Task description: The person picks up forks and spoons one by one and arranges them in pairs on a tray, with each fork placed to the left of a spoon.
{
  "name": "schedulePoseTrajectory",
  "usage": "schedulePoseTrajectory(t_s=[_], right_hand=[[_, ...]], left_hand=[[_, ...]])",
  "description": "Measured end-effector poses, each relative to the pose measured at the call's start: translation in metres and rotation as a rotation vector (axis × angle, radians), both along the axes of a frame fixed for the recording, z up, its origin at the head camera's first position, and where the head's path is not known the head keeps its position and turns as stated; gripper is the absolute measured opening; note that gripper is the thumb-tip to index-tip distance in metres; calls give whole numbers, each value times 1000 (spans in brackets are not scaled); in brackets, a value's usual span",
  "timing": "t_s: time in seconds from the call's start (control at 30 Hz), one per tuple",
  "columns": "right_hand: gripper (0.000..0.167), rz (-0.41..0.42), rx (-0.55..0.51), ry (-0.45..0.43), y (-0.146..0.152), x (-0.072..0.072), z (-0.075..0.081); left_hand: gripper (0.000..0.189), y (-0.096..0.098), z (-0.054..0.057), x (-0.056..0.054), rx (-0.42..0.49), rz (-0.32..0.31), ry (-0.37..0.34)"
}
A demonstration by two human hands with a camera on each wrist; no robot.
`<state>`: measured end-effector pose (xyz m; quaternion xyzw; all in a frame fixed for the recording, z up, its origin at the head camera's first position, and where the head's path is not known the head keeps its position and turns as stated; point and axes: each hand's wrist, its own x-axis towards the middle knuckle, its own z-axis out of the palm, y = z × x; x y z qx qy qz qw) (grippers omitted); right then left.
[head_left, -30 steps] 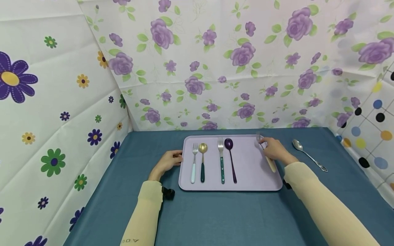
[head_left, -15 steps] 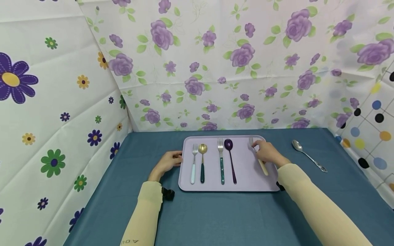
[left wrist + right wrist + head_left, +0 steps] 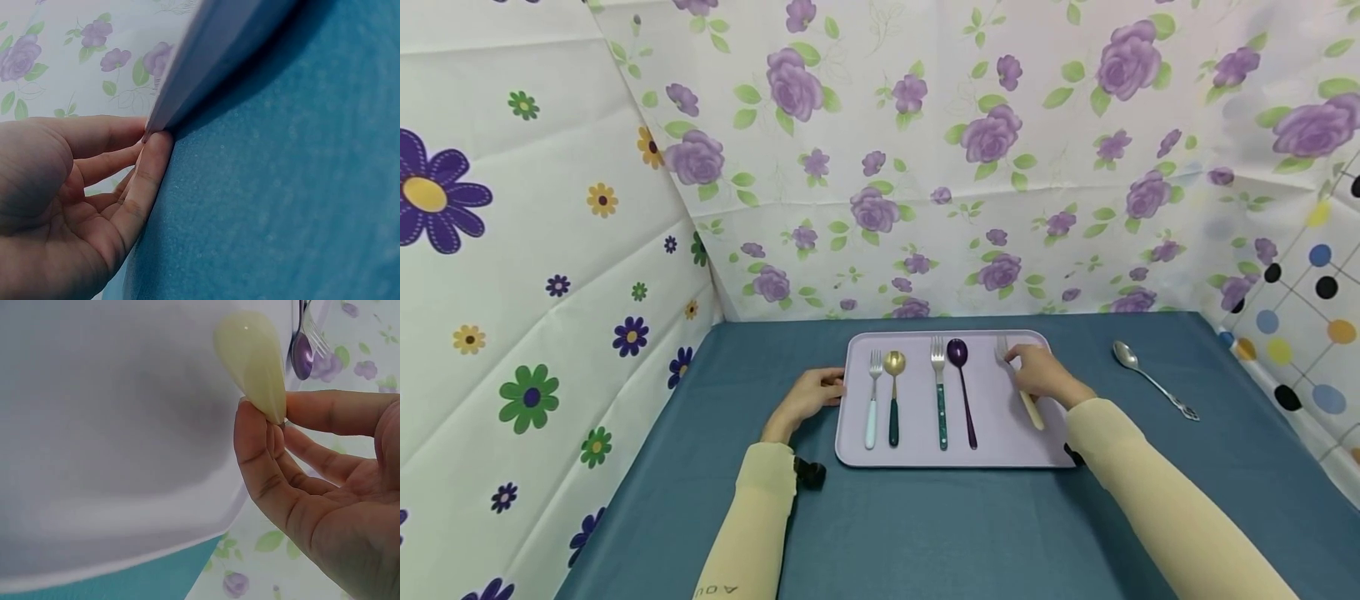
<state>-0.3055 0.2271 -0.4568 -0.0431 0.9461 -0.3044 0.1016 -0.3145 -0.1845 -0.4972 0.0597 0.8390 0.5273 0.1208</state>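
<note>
My right hand (image 3: 1043,372) pinches a fork (image 3: 1032,411) with a cream handle over the right part of the lilac tray (image 3: 1000,454). Up close in the right wrist view, the cream handle (image 3: 251,353) sticks out from between thumb and fingers; its tines are hidden there. At the tray's left side, my left hand (image 3: 808,393) holds the rim between thumb and fingers, as the left wrist view shows at the tray edge (image 3: 197,69). On the tray lie a pale-handled fork (image 3: 872,408), a gold spoon (image 3: 894,364), a green-handled fork (image 3: 941,400) and a purple spoon (image 3: 958,353).
A silver spoon (image 3: 1126,355) with an ornate handle lies on the blue tablecloth (image 3: 925,533), to the right of the tray. Floral sheets (image 3: 925,250) rise behind and at the left, and a dotted one (image 3: 1300,333) at the right.
My right hand has carried the cream-handled fork leftward across the tray, nearer the purple spoon, with the fork a little lower. My left hand has stayed at the tray's left rim.
</note>
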Motion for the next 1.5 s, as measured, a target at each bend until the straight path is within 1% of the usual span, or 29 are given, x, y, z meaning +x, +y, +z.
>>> schedulePoseTrajectory(t_s=[0.23,0.43,0.67,0.83,1.07,1.37,1.5], right_hand=[[53,4,14,-13,-8,0,-4],[53,14,30,-37,-13,2,-3],[57,5,15,-81,-17,1,-1],[57,4,10,-97,-19,0,-3],[56,-3,18,-104,-21,1,-4],[56,-8,53,-102,-25,3,-4],[55,-14,61,-110,-27,3,-3]], left_hand=[[47,0,1,1,8,2,-2],[47,0,0,1,3,-5,6],[47,1,2,0,4,-10,10],[47,0,2,1,2,-9,10],[47,0,0,0,4,-13,7],[47,1,4,2,-1,-7,4],[47,0,3,2,-6,-13,5]])
